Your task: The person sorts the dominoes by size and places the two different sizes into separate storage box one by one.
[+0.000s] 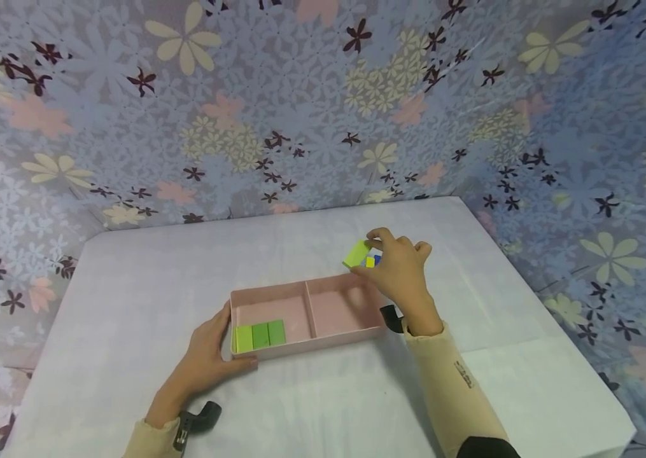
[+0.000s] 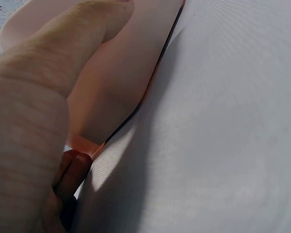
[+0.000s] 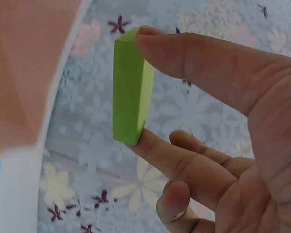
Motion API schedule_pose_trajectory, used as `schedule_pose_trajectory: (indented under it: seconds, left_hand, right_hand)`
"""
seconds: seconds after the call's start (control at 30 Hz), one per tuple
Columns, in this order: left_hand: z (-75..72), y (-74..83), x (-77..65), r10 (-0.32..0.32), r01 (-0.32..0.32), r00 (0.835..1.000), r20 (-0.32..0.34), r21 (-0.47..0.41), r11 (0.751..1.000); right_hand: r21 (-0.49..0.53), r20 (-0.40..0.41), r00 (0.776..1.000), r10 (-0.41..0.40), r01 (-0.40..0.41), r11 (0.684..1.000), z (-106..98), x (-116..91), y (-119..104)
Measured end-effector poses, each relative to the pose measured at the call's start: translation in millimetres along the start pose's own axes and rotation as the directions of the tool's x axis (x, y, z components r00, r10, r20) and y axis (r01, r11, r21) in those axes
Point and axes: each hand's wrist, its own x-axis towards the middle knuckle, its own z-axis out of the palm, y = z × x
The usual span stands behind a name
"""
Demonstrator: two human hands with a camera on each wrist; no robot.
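Observation:
A pink two-compartment box (image 1: 338, 308) lies on the table. My left hand (image 1: 205, 353) grips its left end, thumb along the near wall and fingers at the end wall; the left wrist view shows the thumb on the box wall (image 2: 121, 82). Over the far right corner of the box, my right hand (image 1: 400, 270) pinches a light green block (image 1: 357, 254). In the right wrist view the thumb and a finger hold this block (image 3: 128, 90) by its two ends. Inside the left compartment, a yellow-green block (image 1: 244, 339) and two green blocks (image 1: 268, 334) sit in a row along the near wall.
Just beyond the box, a small yellow piece (image 1: 370, 262) and a blue piece (image 1: 377, 259) are partly hidden by the right hand. A white cloth covers the table (image 1: 156, 267). Flowered fabric (image 1: 300, 114) hangs behind and at the sides.

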Motion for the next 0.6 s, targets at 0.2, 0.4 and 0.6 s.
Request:
schedule_pose_trajectory:
  seconds: [0.2, 0.4, 0.6]
  left_hand:
    - [1.4, -0.1, -2.3, -0.019, 0.019, 1.000, 0.004, 0.002, 1.000]
    - [0.6, 2.1, -3.0, -0.005, 0.005, 1.000, -0.007, -0.006, 1.000]
    - [-1.4, 2.4, -1.5, 0.027, -0.027, 0.999, -0.022, 0.000, 1.000]
  right_hand:
    - [0.015, 0.059, 0.997, -0.051, 0.050, 0.999, 9.9, -5.6, -12.2]
    - [0.025, 0.076, 0.987, -0.143, 0.142, 0.990, 9.7, -12.6, -24.4]
    - [0.009, 0.060, 0.977, -0.203, 0.203, 0.979, 11.6, -16.9, -31.9]
